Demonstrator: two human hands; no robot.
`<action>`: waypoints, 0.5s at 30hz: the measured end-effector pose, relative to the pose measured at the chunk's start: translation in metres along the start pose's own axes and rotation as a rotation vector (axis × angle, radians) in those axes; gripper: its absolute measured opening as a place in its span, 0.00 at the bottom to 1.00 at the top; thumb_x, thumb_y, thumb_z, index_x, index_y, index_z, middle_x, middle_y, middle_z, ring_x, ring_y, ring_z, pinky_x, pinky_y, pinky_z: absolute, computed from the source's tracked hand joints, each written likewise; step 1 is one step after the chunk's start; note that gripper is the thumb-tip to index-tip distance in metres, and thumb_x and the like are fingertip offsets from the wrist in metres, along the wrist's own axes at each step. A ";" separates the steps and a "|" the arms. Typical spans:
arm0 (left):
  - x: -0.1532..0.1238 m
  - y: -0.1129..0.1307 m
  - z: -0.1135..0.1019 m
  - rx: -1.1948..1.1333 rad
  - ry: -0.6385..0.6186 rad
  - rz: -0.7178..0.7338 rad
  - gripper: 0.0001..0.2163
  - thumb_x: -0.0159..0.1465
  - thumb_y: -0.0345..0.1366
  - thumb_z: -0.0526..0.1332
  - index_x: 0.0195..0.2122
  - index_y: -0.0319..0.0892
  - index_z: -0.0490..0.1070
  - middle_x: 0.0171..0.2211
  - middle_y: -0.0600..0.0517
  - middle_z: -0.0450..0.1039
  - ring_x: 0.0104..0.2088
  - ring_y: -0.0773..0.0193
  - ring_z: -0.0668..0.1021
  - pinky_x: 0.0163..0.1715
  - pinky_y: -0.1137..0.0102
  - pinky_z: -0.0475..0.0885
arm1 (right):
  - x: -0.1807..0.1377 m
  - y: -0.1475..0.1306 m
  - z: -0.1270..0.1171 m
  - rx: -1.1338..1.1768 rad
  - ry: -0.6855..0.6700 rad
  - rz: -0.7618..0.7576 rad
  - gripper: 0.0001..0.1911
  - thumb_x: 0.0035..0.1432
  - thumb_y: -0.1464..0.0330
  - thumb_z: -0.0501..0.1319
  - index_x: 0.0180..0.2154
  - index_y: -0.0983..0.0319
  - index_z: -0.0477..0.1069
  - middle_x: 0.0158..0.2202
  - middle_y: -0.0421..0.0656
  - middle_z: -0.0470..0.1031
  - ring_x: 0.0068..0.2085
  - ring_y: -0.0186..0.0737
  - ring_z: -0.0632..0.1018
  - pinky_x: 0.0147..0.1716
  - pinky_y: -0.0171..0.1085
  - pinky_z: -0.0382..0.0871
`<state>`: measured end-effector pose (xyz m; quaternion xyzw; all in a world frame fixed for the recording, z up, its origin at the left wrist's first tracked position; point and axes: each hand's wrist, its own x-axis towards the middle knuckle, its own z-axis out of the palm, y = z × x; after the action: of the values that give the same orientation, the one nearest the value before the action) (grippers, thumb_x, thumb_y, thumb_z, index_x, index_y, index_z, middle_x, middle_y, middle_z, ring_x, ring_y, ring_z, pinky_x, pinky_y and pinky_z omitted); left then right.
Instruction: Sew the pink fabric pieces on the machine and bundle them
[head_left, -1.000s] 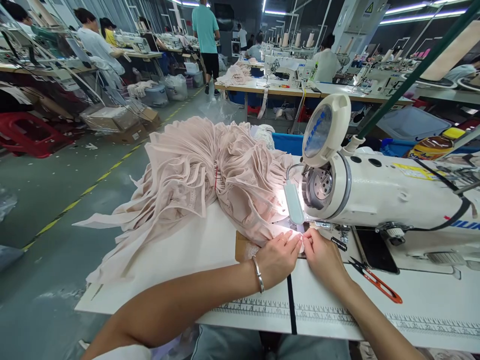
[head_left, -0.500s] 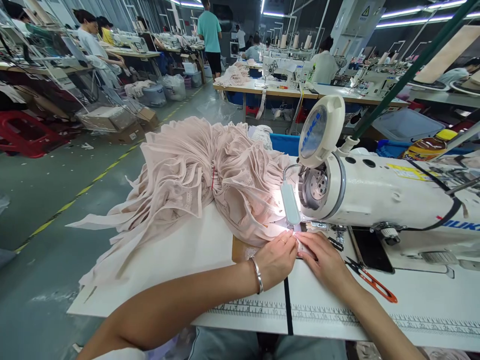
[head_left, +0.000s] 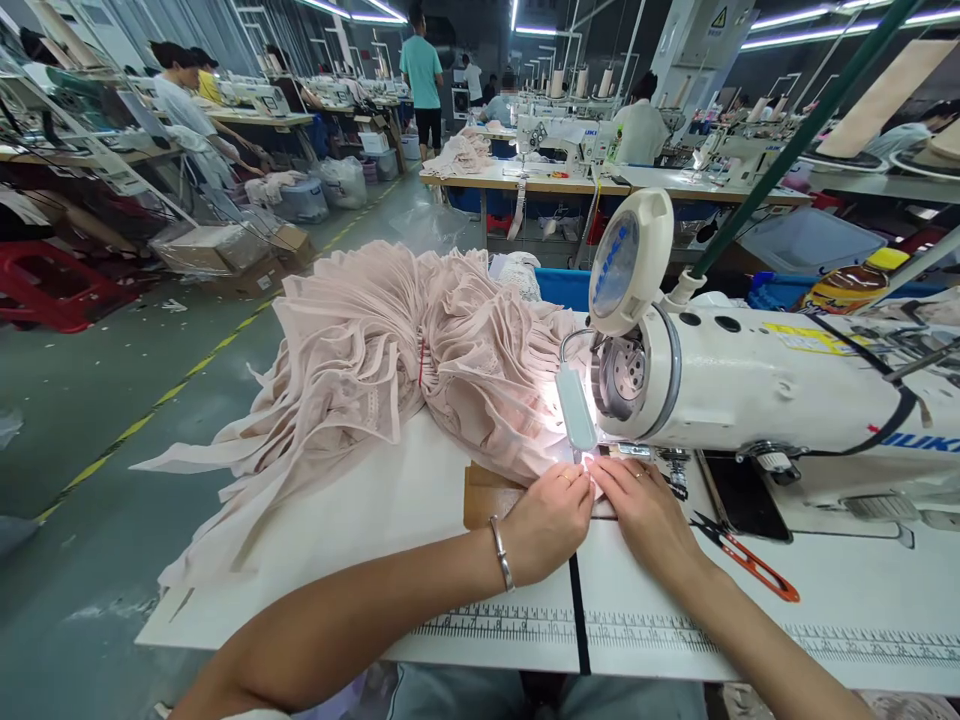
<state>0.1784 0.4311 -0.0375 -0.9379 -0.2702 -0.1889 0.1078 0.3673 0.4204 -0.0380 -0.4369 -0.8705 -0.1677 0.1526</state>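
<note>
Under the needle area of a white sewing machine (head_left: 757, 375), my left hand (head_left: 551, 515) is closed, its fingertips pinching the edge of pale pink fabric (head_left: 517, 455). Close against it, my right hand (head_left: 641, 510) has its fingers together on the same fabric, its thumb hidden beneath. The fingertips of both hands nearly meet below a small lit lamp (head_left: 576, 408). A large gathered bundle of pale pink fabric pieces (head_left: 352, 340), tied with a red strand (head_left: 421, 362), lies left of the machine. The needle itself cannot be made out.
Orange-handled thread snips (head_left: 757, 570) and a dark phone-like slab (head_left: 742, 497) lie right of my hands. A brown patch (head_left: 484, 497) sits left of them. A printed ruler (head_left: 517, 625) runs along the table's front edge. Other people and machines are beyond.
My right hand has shifted slightly, its fingers flatter and closer to the needle area, thumb now tucked out of sight. My left hand still pinches the fabric. The view has moved a little.
</note>
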 end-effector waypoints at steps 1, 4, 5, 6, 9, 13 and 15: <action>0.000 0.001 0.001 0.011 0.009 0.011 0.12 0.69 0.22 0.48 0.46 0.27 0.70 0.41 0.41 0.74 0.45 0.58 0.76 0.49 0.64 0.70 | 0.000 0.003 0.002 0.000 0.006 0.000 0.23 0.65 0.81 0.45 0.52 0.66 0.73 0.48 0.48 0.78 0.47 0.43 0.75 0.49 0.42 0.67; -0.002 0.003 0.006 0.029 0.005 0.020 0.15 0.70 0.23 0.46 0.52 0.24 0.67 0.47 0.37 0.73 0.51 0.56 0.75 0.56 0.63 0.67 | -0.003 0.008 0.011 0.013 -0.021 0.036 0.26 0.63 0.82 0.44 0.54 0.64 0.72 0.49 0.48 0.78 0.48 0.41 0.77 0.48 0.41 0.68; -0.002 0.003 0.007 0.025 0.003 0.014 0.15 0.71 0.23 0.46 0.53 0.23 0.66 0.48 0.36 0.73 0.53 0.56 0.75 0.57 0.63 0.66 | -0.004 0.009 0.014 0.021 -0.037 0.052 0.27 0.62 0.83 0.44 0.55 0.64 0.71 0.50 0.48 0.77 0.48 0.42 0.77 0.48 0.41 0.69; -0.002 0.004 0.009 0.021 0.003 0.005 0.15 0.71 0.24 0.46 0.54 0.23 0.65 0.49 0.36 0.73 0.54 0.56 0.75 0.58 0.63 0.66 | -0.005 0.010 0.017 0.029 -0.051 0.069 0.28 0.61 0.83 0.44 0.57 0.63 0.70 0.51 0.48 0.77 0.48 0.42 0.77 0.48 0.41 0.69; -0.003 0.004 0.013 0.029 0.029 -0.016 0.16 0.72 0.25 0.47 0.56 0.24 0.64 0.52 0.36 0.72 0.55 0.55 0.74 0.59 0.63 0.65 | -0.007 0.010 0.022 0.041 -0.065 0.105 0.30 0.61 0.83 0.44 0.60 0.63 0.68 0.52 0.49 0.76 0.49 0.43 0.77 0.50 0.44 0.70; -0.002 0.004 0.016 0.035 0.016 -0.019 0.16 0.71 0.25 0.47 0.56 0.25 0.64 0.52 0.36 0.72 0.56 0.56 0.74 0.59 0.63 0.65 | -0.007 0.010 0.023 0.049 -0.094 0.119 0.32 0.59 0.83 0.43 0.60 0.61 0.67 0.53 0.49 0.76 0.50 0.44 0.77 0.52 0.46 0.71; -0.002 0.004 0.017 0.027 0.018 -0.021 0.16 0.71 0.25 0.47 0.56 0.25 0.65 0.52 0.36 0.72 0.55 0.56 0.74 0.59 0.63 0.66 | -0.007 0.010 0.022 0.047 -0.109 0.130 0.32 0.59 0.83 0.43 0.59 0.61 0.68 0.53 0.48 0.76 0.51 0.44 0.76 0.53 0.47 0.71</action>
<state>0.1840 0.4326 -0.0542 -0.9318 -0.2816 -0.1948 0.1207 0.3767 0.4301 -0.0587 -0.4974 -0.8509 -0.1129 0.1260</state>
